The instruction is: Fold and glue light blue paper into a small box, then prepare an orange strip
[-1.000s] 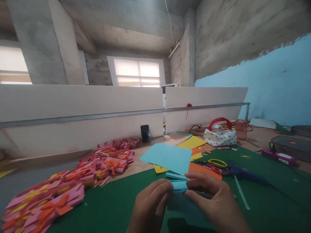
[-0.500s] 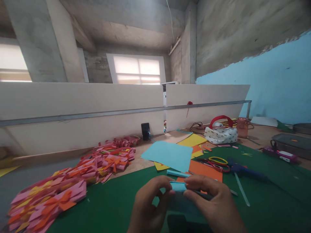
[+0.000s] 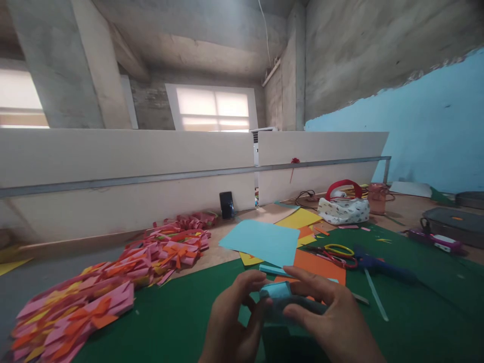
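Note:
A small folded piece of light blue paper (image 3: 276, 289) is held up between both hands, over the green mat. My left hand (image 3: 238, 312) pinches its left end between thumb and fingers. At the right end, fingertips of my right hand (image 3: 328, 312) press on the paper, while the thumb sits lower and a little apart from it. Just beyond the fingers lies a narrow light blue strip (image 3: 272, 271), partly covered by my right hand. Behind it rest a large light blue sheet (image 3: 264, 239) and an orange sheet (image 3: 321, 265).
Pink, orange and yellow paper pieces (image 3: 151, 257) pile up on the left. To the right lie yellow-and-red-handled scissors (image 3: 338, 251), a blue glue gun (image 3: 385, 266) and a clear stick (image 3: 376, 295). A phone (image 3: 227, 204) leans on the white partition; a patterned pouch (image 3: 344, 210) stands farther back.
The folded blue paper has tilted slightly. My right index finger has lifted and the right thumb has moved down, away from the paper. The left hand keeps its pinch.

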Action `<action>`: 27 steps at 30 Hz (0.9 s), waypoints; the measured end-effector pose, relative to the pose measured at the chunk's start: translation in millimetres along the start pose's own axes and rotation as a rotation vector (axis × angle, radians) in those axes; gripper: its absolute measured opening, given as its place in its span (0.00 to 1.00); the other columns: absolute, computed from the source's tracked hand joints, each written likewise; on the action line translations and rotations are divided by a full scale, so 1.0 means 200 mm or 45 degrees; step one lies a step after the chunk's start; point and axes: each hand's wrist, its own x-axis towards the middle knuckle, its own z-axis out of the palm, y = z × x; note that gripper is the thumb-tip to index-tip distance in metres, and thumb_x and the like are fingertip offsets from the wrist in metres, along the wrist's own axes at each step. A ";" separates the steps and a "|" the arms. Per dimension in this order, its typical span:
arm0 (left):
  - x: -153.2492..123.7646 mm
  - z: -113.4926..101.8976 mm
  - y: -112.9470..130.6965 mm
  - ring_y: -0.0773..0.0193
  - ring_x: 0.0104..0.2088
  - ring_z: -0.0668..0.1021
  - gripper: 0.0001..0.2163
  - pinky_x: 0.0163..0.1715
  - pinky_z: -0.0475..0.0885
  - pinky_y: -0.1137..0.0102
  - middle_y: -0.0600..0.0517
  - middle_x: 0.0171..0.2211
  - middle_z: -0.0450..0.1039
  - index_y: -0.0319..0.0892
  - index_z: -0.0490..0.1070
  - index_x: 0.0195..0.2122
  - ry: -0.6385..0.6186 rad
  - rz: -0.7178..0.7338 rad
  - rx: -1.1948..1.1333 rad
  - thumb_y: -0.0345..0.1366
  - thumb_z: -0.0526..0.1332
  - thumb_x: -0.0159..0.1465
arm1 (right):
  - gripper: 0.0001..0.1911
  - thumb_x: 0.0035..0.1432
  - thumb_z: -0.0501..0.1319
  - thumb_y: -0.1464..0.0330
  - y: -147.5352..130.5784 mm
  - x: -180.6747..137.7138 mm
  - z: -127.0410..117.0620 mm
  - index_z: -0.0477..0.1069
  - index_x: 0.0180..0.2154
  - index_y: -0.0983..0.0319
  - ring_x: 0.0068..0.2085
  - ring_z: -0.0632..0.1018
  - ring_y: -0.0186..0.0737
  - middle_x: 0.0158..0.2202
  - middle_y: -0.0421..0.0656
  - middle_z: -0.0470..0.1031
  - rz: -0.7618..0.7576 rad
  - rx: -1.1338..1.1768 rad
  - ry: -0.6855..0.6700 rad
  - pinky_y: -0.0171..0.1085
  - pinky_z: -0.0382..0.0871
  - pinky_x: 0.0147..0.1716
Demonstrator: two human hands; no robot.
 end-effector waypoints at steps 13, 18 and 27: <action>-0.02 0.01 0.01 0.66 0.30 0.79 0.15 0.28 0.72 0.76 0.55 0.35 0.79 0.50 0.65 0.45 0.002 -0.064 0.040 0.30 0.61 0.58 | 0.21 0.41 0.65 0.68 -0.01 0.01 -0.04 0.77 0.41 0.53 0.43 0.76 0.47 0.30 0.39 0.78 -0.089 -0.167 -0.022 0.48 0.63 0.53; -0.01 0.01 0.01 0.67 0.30 0.78 0.20 0.33 0.72 0.74 0.54 0.39 0.78 0.51 0.62 0.50 -0.109 -0.127 -0.074 0.35 0.64 0.56 | 0.20 0.44 0.64 0.67 0.01 0.02 -0.04 0.76 0.43 0.57 0.38 0.78 0.46 0.29 0.41 0.79 -0.047 -0.089 -0.099 0.44 0.71 0.44; 0.06 -0.02 0.00 0.59 0.39 0.77 0.13 0.39 0.71 0.68 0.47 0.40 0.75 0.41 0.68 0.45 -0.165 -0.705 -0.309 0.39 0.58 0.59 | 0.36 0.43 0.63 0.47 0.00 0.04 -0.08 0.67 0.51 0.58 0.44 0.76 0.48 0.44 0.50 0.75 0.041 0.189 -0.359 0.40 0.71 0.37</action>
